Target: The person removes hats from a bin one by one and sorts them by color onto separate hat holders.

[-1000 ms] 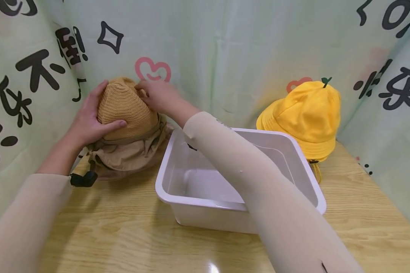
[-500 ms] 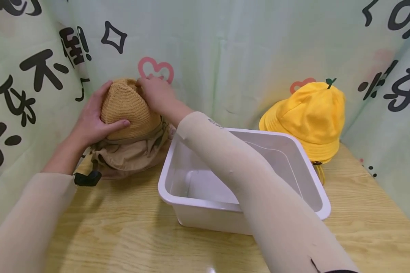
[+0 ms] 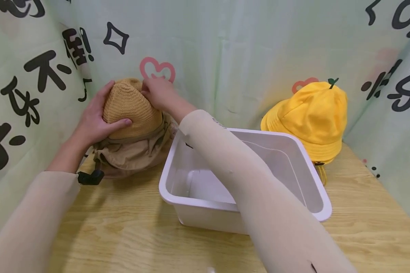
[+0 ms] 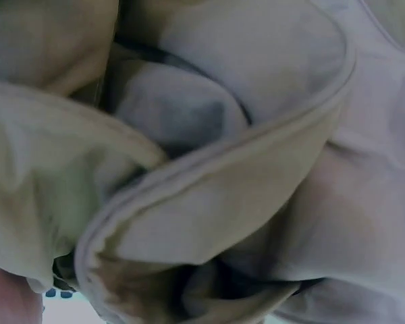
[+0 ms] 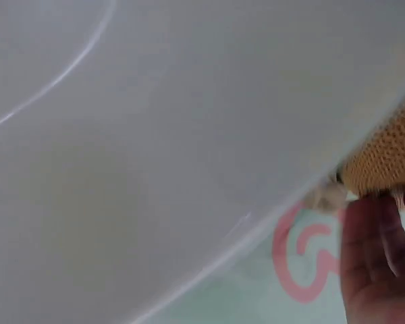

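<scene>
In the head view, a light-brown knitted hat [image 3: 131, 110] sits crown up on top of a tan cloth hat [image 3: 133, 157] at the back left of the table. My left hand [image 3: 95, 117] grips the knitted hat's left side, its thumb across the front. On the upper right of the same hat, my right hand [image 3: 160, 93] pinches the knit; its fingertips are partly hidden. The right wrist view shows that hand's fingers [image 5: 364, 236] right at the knitted edge. Close folds of tan fabric [image 4: 223, 209] fill the left wrist view.
A pale lilac plastic bin [image 3: 205, 204] stands mid-table, with my right forearm [image 3: 246, 174] crossing over it. Behind its right end is a yellow bucket hat [image 3: 307, 121] with a green sprout on top. A printed curtain [image 3: 242, 64] hangs around the wooden table [image 3: 123, 235].
Everything sits slightly farther right in the head view. Both hands stay on the knitted hat, and the right one shifts only a little at its top edge.
</scene>
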### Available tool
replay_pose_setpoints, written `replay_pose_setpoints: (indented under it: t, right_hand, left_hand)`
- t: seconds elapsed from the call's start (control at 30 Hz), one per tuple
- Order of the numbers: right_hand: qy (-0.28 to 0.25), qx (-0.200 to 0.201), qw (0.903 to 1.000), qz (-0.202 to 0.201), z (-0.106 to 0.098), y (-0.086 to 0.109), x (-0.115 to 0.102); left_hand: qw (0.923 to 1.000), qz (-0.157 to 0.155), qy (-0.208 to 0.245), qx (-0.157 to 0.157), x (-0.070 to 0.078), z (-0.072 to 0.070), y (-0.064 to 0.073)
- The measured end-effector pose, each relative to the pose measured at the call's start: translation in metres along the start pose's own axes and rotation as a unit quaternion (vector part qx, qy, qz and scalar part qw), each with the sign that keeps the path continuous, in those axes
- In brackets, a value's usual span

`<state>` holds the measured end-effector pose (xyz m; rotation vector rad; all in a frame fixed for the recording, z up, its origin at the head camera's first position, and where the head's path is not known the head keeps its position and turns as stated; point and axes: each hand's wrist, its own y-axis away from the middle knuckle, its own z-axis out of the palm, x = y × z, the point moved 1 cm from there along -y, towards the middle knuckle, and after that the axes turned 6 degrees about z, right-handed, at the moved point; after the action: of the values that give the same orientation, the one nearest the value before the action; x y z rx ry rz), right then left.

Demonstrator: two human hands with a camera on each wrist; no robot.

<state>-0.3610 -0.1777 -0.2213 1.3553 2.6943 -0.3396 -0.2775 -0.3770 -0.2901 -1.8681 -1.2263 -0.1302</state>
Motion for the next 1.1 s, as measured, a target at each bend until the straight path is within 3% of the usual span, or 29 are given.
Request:
replay_pose_setpoints:
  t: [0.1, 0.2, 0.37, 0.53, 0.57, 0.63, 0.73, 0.77, 0.8, 0.87, 0.93, 0.97, 1.1]
  right_hand:
    - [-0.041, -0.025, 0.9988, -0.004, -0.002, 0.005, 0.01]
    - [-0.07, -0.05, 0.996, 0.023, 0.001, 0.009, 0.02]
    - [-0.067, -0.057, 0.9903, 0.107, 0.007, 0.013, 0.029]
    - [-0.058, -0.073, 0.9882, 0.121, 0.007, 0.015, 0.031]
    - [-0.091, -0.085, 0.9835, 0.131, 0.008, 0.015, 0.032]
    - [-0.186, -0.111, 0.9631, 0.16, 0.008, 0.015, 0.034]
    - [-0.331, -0.133, 0.9069, 0.224, 0.009, 0.015, 0.037]
    - [-0.351, -0.135, 0.8965, 0.234, 0.009, 0.015, 0.037]
    - [-0.341, -0.136, 0.9015, 0.229, 0.009, 0.015, 0.037]
    - [-0.299, -0.124, 0.9259, 0.195, 0.008, 0.016, 0.034]
    - [-0.26, -0.089, 0.9521, 0.134, 0.006, 0.017, 0.031]
    - [-0.251, -0.071, 0.9602, 0.1, 0.005, 0.018, 0.029]
    - [-0.28, -0.066, 0.9573, -0.028, 0.004, 0.022, 0.022]
  left_hand:
    - [0.9999, -0.002, -0.002, -0.013, 0.001, 0.001, -0.006]
    - [0.9998, -0.003, -0.002, -0.019, 0.001, 0.002, -0.009]
    - [0.9997, 0.001, -0.002, -0.025, 0.001, 0.008, -0.012]
    - [0.9997, -0.01, 0.004, -0.023, -0.001, 0.008, -0.007]
    - [0.9997, -0.014, 0.009, -0.02, -0.001, 0.007, -0.005]
    - [0.9994, -0.026, 0.018, -0.017, -0.003, 0.005, 0.0]
    - [0.9988, -0.04, 0.021, -0.018, -0.004, 0.002, 0.004]
    - [0.9987, -0.041, 0.021, -0.02, -0.004, 0.001, 0.004]
    - [0.9986, -0.042, 0.021, -0.023, -0.005, 0.0, 0.004]
    - [0.9987, -0.038, 0.013, -0.03, -0.004, -0.002, 0.004]
    - [0.9992, -0.025, 0.0, -0.032, -0.001, -0.005, 0.005]
    - [0.9995, -0.013, -0.005, -0.028, 0.0, -0.006, 0.004]
    - [0.9968, 0.062, -0.05, -0.01, 0.01, -0.004, -0.001]
